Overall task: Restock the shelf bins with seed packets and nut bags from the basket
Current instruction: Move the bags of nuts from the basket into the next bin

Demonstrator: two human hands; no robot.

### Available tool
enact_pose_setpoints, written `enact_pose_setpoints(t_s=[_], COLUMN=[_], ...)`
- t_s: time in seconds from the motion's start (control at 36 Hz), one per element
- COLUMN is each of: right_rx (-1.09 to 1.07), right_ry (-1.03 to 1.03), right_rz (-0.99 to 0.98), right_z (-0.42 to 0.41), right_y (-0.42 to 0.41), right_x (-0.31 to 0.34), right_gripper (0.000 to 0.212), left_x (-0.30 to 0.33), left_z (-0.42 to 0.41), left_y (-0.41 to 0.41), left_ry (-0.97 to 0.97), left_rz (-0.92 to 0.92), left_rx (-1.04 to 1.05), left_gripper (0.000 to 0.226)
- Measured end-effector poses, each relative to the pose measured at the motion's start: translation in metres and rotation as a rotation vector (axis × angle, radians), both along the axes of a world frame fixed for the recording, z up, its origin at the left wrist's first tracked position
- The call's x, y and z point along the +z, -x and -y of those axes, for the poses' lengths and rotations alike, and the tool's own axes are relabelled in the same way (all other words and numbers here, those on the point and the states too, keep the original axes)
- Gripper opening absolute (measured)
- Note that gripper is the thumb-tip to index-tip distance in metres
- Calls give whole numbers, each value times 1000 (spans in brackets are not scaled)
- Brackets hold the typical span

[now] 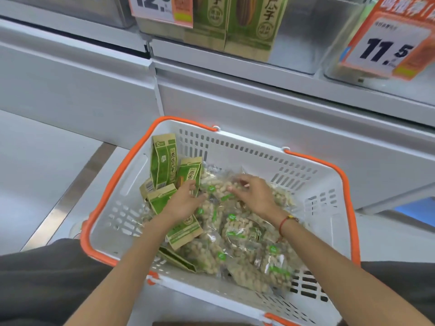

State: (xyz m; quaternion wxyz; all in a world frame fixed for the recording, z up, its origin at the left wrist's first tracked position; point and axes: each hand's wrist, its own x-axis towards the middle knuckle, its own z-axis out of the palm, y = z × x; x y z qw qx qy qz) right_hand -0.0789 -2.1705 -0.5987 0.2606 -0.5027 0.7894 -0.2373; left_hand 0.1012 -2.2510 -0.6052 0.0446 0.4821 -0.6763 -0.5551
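Both hands reach into the white basket: left hand and right hand, fingers loosely spread, rest on clear nut bags, gripping nothing. Green seed packets remain alongside; shelf bin above holds few—restocking mostly ahead.

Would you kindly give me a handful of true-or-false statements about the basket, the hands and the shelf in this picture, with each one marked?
1. The basket is white with orange handles. True.
2. Both hands are lifted up to the shelf. False: the left hand and right hand are down in the basket, on the goods.
3. The green seed packets lie mostly on the basket's left side. True.
4. The basket holds only seed packets. False: clear nut bags fill much of it.
5. The price sign at upper right reads 11.5. True.
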Motion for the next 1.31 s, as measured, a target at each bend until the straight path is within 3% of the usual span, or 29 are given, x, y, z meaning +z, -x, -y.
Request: enact_pose_setpoints(t_s=[0.11, 0.19, 0.28, 0.36, 0.44, 0.47, 0.53, 0.64, 0.78, 0.83, 0.92, 0.97, 1.03, 1.11, 1.19, 1.31], right_rx=[-69, -54, -50, 32, 236, 282, 292, 209, 120, 207, 391, 439, 429, 373, 325, 222], right_ry=[67, 11, -126, -378, -638, -661, -671, -598, -406, -389, -451, -436, -364, -207, -43, 128], right_rz=[440, 550, 495, 393, 267, 218, 138, 86, 206, 167, 14, -13, 26, 99, 130, 109], right_z=[-8, -15, -20, -27, -37, -41, -48, -50, -28, -20, -12, -8, -4, -3, -4, -6], right_y=[6, 2, -8, -21, -36, -43, -53, -58, -22, -6, 9, 11, 10, 5, 3, 4], right_x=[36, 49, 46, 38, 20, 14, -3, -12, 28, 54, 87, 103, 110, 111, 111, 110], right_gripper=[23, 24, 37, 54, 33, 22, 23, 22, 31, 40, 41, 37, 30, 30, 23, 35], left_x=[15, 23, 27, 25, 27, 27, 27, 28, 32, 35, 42, 50, 54, 61, 67, 70], left_z=[-6, -10, -9, -6, -4, -2, 0, 0, 6, 7, 8, 8, 8, 3, -3, -7], left_y=[7, 6, -1, -14, -22, -23, -25, -27, -31, -29, -25, -22, -17, -4, 7, 10], left_ry=[-146, -206, -150, -55, -53, -70, -110, -190, -210, -131, 152, 301, 328, 207, 7, -188], left_rz=[-135, -209, -208, -180, -199, -210, -225, -250, -282, -263, -188, -134, -92, -125, -146, -148], left_rx=[5, -35, 32, 141, 229, 253, 282, 269, 327, 344, 222, 78, -60, -222, -236, -216], left_gripper=[80, 77, 52, 48, 42, 43, 45, 43, 73, 58, 32, 27, 25, 13, 5, 23])
